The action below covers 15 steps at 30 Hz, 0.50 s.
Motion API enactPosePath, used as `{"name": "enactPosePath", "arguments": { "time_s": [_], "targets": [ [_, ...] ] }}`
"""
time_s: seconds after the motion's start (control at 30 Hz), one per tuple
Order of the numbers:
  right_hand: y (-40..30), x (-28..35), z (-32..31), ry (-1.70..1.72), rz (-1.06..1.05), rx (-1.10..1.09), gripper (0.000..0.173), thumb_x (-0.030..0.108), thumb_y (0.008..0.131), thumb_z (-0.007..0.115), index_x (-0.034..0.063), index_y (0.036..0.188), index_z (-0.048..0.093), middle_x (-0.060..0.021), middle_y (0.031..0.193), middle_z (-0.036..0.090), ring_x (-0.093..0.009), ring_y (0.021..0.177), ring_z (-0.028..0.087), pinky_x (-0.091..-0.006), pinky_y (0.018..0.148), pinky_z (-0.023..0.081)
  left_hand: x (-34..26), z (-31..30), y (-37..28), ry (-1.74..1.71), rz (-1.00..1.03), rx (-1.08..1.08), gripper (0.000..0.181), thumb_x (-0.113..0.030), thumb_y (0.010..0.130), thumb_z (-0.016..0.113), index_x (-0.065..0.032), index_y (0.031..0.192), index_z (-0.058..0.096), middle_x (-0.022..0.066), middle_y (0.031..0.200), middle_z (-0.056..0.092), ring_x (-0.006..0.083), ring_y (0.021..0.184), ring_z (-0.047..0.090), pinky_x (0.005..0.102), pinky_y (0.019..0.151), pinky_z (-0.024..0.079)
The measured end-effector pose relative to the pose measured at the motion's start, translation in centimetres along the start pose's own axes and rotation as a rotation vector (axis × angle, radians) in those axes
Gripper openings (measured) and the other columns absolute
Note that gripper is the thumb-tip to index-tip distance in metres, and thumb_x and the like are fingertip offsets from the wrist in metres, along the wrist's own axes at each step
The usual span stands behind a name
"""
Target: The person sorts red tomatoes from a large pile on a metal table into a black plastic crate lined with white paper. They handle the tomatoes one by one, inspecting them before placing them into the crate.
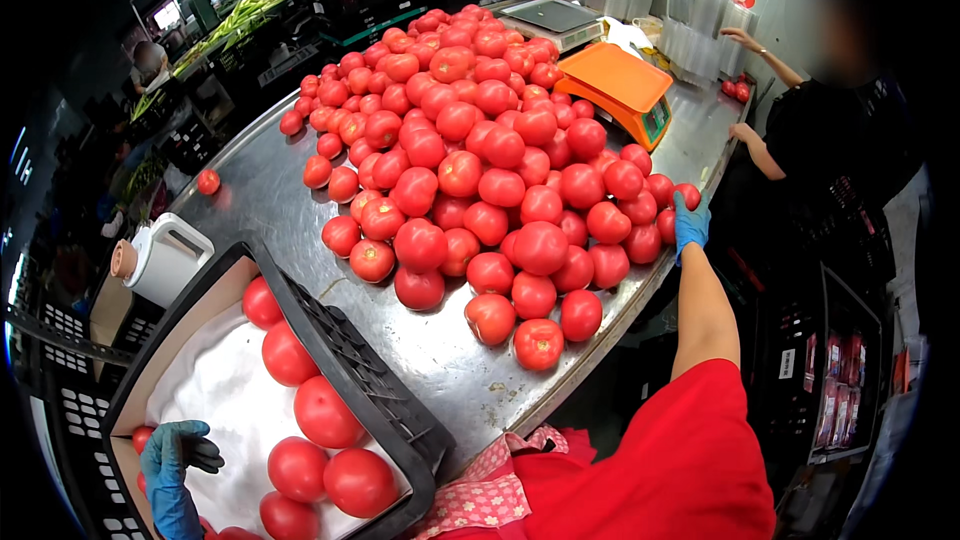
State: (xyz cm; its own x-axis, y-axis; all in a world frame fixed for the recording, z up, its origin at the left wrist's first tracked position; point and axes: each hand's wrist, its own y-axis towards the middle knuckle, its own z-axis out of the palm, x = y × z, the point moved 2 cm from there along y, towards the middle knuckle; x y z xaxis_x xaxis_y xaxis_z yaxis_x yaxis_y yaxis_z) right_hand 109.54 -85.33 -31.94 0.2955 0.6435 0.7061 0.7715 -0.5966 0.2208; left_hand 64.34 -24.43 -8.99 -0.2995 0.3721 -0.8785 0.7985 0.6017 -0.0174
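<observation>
A large heap of red tomatoes (480,157) lies on a metal table (450,360). My right hand (691,219), in a blue glove, rests against a tomato (685,197) at the heap's right edge, by the table's rim; whether its fingers grip it is not plain. At the lower left, a black plastic crate (360,360) lined with white cloth (217,382) holds several tomatoes along its sides. My left hand (176,469), also in a blue glove, hovers over the crate's left side, its fingers apart and curved, with nothing in them. One tomato (208,181) sits alone near the table's left edge.
An orange scale (619,82) and a grey scale (551,15) stand behind the heap. A white jug (169,259) is left of the table, beside the crate. Clear plastic containers (686,37) are stacked at the back right, where a person in dark clothes (832,135) reaches. Black crates (847,360) stand at right.
</observation>
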Motion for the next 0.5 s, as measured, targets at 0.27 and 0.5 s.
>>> {"name": "enactPosePath", "arguments": {
  "time_s": [0.27, 0.5],
  "targets": [
    [-2.1, -0.1, 1.3, -0.043, 0.003, -0.111, 0.094, 0.053, 0.078, 0.06, 0.0101, 0.146, 0.01, -0.0248, 0.142, 0.028, -0.04, 0.124, 0.04, -0.0453, 0.1, 0.038, 0.1, 0.2, -0.1, 0.031, -0.038, -0.016, 0.039, -0.033, 0.098, 0.039, -0.0002, 0.095, 0.06, 0.0082, 0.069, 0.06, 0.0148, 0.058, 0.058, 0.0245, 0.057, 0.048],
    [0.9, 2.6, 1.5, 0.112, -0.366, -0.353, 0.039, 0.036, 0.086, 0.055, 0.0005, 0.1, 0.063, -0.0226, 0.097, 0.062, -0.037, 0.087, 0.06, -0.0443, 0.077, 0.047, -0.8, -0.2, -0.6, 0.026, -0.007, 0.012, 0.031, -0.018, 0.096, 0.04, 0.0024, 0.096, 0.063, 0.0077, 0.075, 0.06, 0.0136, 0.068, 0.058, 0.0252, 0.066, 0.046]
  ]
}}
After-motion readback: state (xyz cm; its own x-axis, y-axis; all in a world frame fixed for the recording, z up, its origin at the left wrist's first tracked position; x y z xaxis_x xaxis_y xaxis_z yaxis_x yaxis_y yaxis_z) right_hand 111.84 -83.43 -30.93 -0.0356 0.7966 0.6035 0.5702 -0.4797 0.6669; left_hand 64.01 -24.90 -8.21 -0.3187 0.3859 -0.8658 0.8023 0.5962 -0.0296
